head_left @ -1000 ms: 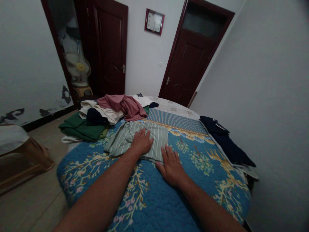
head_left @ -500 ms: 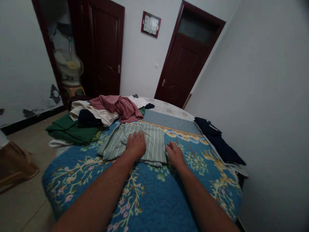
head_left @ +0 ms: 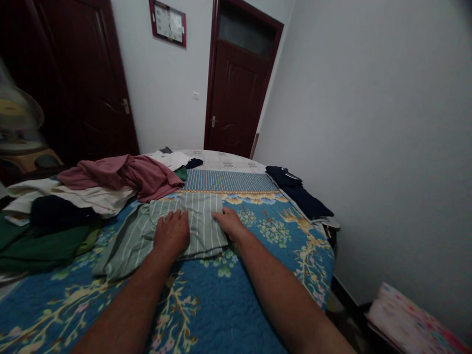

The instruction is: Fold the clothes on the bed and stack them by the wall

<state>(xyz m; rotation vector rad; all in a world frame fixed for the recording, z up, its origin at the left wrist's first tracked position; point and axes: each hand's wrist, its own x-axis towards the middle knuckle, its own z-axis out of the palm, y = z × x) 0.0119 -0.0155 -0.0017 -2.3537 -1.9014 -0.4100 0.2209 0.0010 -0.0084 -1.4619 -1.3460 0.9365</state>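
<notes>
A green garment with thin white stripes (head_left: 201, 219) lies spread on the blue floral quilt (head_left: 221, 300). My left hand (head_left: 171, 233) lies flat on its middle, fingers stretched out. My right hand (head_left: 229, 222) is at the garment's right edge; its fingers curl onto the cloth edge, partly hidden, so I cannot see whether they pinch it.
A heap of clothes lies at the left: a pink garment (head_left: 125, 173), cream cloth (head_left: 84, 196), dark green cloth (head_left: 37, 246). A dark navy garment (head_left: 298, 192) lies at the bed's right edge by the wall. Two dark doors and a wall clock (head_left: 167, 22) stand behind.
My right hand has moved from the quilt below the garment up to its right edge. The view has swung right; my left hand stays on the cloth.
</notes>
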